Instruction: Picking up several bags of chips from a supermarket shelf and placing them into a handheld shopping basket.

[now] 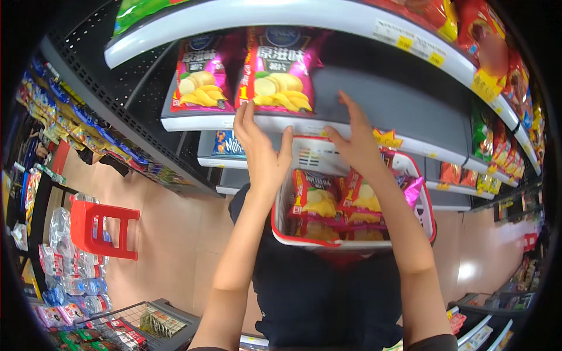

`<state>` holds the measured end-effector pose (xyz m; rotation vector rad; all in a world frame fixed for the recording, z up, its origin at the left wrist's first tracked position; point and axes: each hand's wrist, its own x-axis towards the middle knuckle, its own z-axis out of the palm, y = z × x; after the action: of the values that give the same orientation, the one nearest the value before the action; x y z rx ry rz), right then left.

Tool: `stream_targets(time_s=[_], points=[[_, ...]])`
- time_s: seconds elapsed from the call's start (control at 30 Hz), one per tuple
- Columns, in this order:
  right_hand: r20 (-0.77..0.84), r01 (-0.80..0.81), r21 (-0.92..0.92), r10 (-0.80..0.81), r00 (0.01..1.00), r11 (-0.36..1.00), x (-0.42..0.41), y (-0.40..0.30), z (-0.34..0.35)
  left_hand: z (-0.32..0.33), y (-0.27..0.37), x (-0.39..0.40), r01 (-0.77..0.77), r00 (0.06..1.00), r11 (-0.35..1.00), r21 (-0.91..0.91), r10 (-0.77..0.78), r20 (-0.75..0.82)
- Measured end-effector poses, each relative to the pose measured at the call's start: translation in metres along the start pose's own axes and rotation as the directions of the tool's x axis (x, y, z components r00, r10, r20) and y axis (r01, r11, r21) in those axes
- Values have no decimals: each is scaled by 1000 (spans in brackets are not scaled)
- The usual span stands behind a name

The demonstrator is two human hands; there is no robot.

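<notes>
Two magenta and red potato chip bags stand on the grey middle shelf, the left chip bag (203, 81) and the right chip bag (276, 79). My left hand (263, 149) is raised in front of the shelf edge, its fingertips at the lower left of the right bag; whether they touch it I cannot tell. My right hand (355, 140) is held apart from it, fingers spread, with nothing in it, above the rim of a white shopping basket with a red edge (426, 206). Inside the basket lie several chip bags of the same kind (315, 193), partly hidden by my right forearm.
A white shelf edge (281, 13) runs above the bags, with snack packs on it. A blue snack pack (226, 144) sits on the lower shelf. At left are a red plastic stool (105, 228) and several water bottles (94, 285). A wire rack (145, 320) stands at lower left.
</notes>
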<state>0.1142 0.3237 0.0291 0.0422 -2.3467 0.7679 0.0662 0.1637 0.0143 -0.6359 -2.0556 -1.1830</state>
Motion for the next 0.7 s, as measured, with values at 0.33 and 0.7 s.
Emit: stream_targets(time_s=[0.33,0.7], points=[[8,-581,-47,582,813,812,-102,42,-85,38,41,-71,76,375,997,-7,-22,927],[482,-701,-356,764,429,618,-133,59,-68,99,44,-69,390,-109,903,181,-150,983]])
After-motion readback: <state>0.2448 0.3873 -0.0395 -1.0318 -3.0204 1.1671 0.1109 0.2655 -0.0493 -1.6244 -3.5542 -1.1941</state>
